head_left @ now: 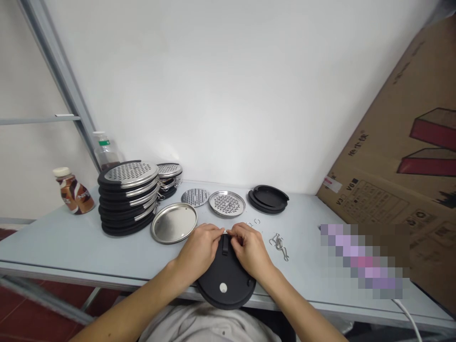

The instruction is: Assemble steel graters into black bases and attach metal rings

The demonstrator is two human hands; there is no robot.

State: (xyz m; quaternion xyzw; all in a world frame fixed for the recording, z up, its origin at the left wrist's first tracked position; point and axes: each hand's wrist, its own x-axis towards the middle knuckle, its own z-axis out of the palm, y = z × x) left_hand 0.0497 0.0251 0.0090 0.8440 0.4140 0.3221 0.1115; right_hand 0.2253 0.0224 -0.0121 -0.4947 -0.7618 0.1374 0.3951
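Note:
A round black case (228, 280) with a white dot and a short black strap (225, 246) lies at the table's front edge, partly overhanging it. My left hand (204, 242) and my right hand (249, 244) meet at its far edge, just past the strap. Between their pinched fingertips shows a bit of a small metal ring (225, 232), mostly hidden by the fingers. To the right lie loose rings (257, 221) and a tangle of metal clips (280, 246). A round metal lid (174, 222) rests beside my left hand.
A tall stack of black-and-metal graters (130, 199) stands left, a smaller stack (170, 175) behind it. Grater discs (195, 197) (227, 204) and black trays (268, 199) lie at the back. Bottles (73, 191) (106, 151) stand far left; a cardboard box (384, 156) leans right.

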